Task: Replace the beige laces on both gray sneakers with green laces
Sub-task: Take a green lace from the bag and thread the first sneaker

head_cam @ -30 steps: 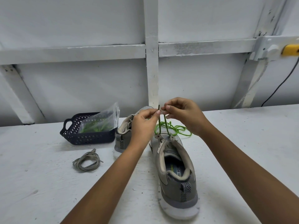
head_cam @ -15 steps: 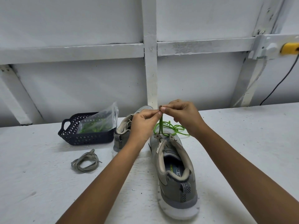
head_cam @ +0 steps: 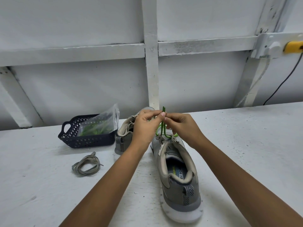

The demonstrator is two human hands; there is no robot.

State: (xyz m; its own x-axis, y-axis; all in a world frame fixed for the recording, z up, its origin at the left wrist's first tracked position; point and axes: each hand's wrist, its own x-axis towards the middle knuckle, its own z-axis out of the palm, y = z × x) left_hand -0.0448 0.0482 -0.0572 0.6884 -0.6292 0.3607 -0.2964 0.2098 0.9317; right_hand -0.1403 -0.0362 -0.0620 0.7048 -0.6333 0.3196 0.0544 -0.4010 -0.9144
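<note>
A gray sneaker (head_cam: pixel 177 176) lies heel toward me in the middle of the white table. A green lace (head_cam: pixel 162 128) runs up from its eyelets. My left hand (head_cam: pixel 146 126) and my right hand (head_cam: pixel 182 126) meet above the shoe's front, both pinching the two lace ends, whose dark tips stick up above my fingers. The lace's loose loops lie mostly hidden behind my hands. A second gray sneaker (head_cam: pixel 124 138) stands behind my left hand, partly covered by it. A removed beige lace (head_cam: pixel 86 166) lies coiled on the table to the left.
A dark blue perforated basket (head_cam: pixel 85 141) at the back left holds a clear plastic bag (head_cam: pixel 100 125) with green laces inside. A white panelled wall rises behind the table. At the upper right, a yellow plug (head_cam: pixel 293 46) with a black cable hangs on the wall.
Both hands stay pinched on the lace ends above the shoe. The ends have been brought together and now stick up side by side above my fingertips.
</note>
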